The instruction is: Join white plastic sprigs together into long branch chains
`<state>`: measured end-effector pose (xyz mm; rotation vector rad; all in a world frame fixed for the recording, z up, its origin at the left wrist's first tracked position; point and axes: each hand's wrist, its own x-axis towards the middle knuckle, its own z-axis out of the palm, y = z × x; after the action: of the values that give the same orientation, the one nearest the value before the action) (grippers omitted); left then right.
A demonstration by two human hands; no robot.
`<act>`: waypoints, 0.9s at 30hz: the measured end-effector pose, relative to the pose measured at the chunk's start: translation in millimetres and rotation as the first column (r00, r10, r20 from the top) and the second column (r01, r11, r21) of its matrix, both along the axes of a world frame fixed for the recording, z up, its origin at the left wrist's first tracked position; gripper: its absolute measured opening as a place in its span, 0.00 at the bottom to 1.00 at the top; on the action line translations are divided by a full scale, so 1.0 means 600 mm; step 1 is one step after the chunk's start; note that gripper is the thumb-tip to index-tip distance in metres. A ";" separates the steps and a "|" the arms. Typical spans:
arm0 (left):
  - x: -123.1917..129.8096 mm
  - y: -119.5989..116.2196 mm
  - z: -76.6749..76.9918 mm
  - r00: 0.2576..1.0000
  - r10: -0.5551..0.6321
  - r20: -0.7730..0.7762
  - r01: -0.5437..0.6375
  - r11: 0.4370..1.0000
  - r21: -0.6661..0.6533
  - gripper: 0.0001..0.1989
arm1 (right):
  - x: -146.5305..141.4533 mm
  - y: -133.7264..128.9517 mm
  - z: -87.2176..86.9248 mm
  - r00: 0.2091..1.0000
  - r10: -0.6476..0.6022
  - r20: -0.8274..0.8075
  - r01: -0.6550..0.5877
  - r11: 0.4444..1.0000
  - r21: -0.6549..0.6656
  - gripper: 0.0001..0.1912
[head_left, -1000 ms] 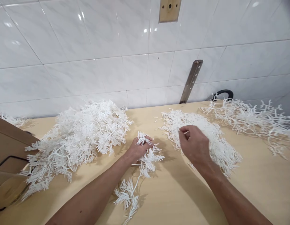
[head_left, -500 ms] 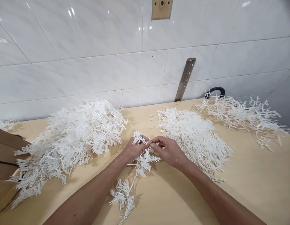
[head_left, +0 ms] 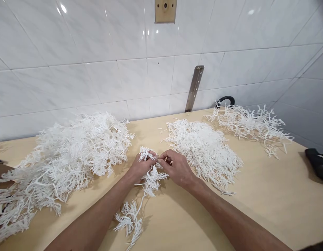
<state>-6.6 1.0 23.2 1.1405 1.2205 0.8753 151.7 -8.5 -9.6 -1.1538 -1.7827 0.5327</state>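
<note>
A white branched plastic strand (head_left: 151,179) with clusters of thin prongs hangs from my left hand (head_left: 142,165), whose fingers are closed round it. Its lower end rests on the table near me. My right hand (head_left: 175,167) meets the left fingertips, thumb and forefinger pinched at the strand's prongs; the exact bit between them is too small to make out. Left of my hands lies a big heap of similar bushy white strands (head_left: 83,146). To the right spreads a flatter pile of short loose white pieces (head_left: 203,146).
Bare white branching stems (head_left: 247,122) lie tangled at the back right, by a black curved handle (head_left: 226,101). A metal strip (head_left: 194,89) leans on the tiled wall (head_left: 98,83). A black object (head_left: 318,164) sits at the right edge of the wooden table (head_left: 268,195).
The view has turned slightly right, so everything sits further left and a black object appears at the right edge. Both hands keep nearly the same hold on the strand.
</note>
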 end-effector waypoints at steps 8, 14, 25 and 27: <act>0.002 -0.005 0.006 0.999 -0.029 -0.022 0.030 0.999 0.034 0.19 | 0.011 0.006 -0.003 0.984 0.132 0.119 -0.141 0.987 0.075 0.08; 0.009 -0.001 -0.015 0.999 0.025 -0.021 -0.023 0.995 0.092 0.15 | 0.014 -0.006 0.012 0.956 0.225 0.186 -0.232 0.973 0.016 0.07; -0.009 0.016 -0.034 0.994 0.051 0.097 -0.053 0.998 0.021 0.20 | 0.085 0.035 0.022 0.872 -0.479 0.105 0.446 0.863 0.236 0.05; -0.010 0.017 -0.035 0.991 0.039 0.125 -0.042 0.999 0.022 0.21 | 0.090 0.036 0.024 0.867 -0.486 0.113 0.453 0.861 0.230 0.09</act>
<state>-12.7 11.2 2.4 1.0677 1.1368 0.9801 205.7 13.1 4.7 -1.4642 -1.5642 -0.0352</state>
